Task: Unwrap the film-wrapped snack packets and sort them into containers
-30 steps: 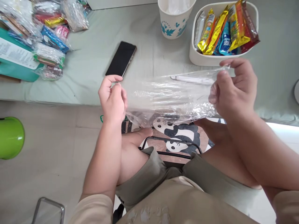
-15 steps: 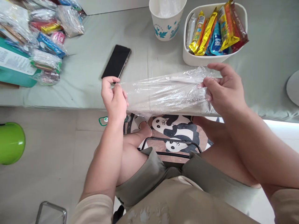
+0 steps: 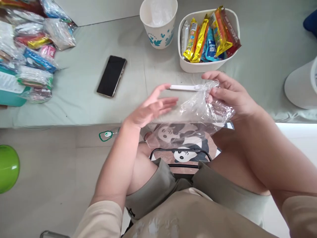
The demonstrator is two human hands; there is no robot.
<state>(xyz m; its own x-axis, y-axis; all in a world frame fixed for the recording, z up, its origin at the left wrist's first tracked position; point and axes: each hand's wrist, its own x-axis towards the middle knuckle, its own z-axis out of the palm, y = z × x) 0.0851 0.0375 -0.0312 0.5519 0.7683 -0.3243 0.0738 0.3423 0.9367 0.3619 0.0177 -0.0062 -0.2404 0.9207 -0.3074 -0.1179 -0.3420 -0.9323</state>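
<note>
Pinched in my right hand is a clear plastic bag, crumpled near the fingers and hanging loose over the table's front edge. My left hand is open, fingers spread, just left of the bag and holding nothing. Between the hands, on the cloth, lies a slim white pen-like object; its right end is hidden behind the bag. Beyond my right hand stands a white bin of wrapped snack bars.
A paper cup with clear plastic inside stands at the back. A black phone lies left of it. Packaged snacks are heaped at far left. A white round container is at right, a green bucket on the floor.
My left hand has let go of the bag's left end and moved right, its fingers opening. The bag, stretched flat before, now droops from my right hand. The view has shifted slightly.
</note>
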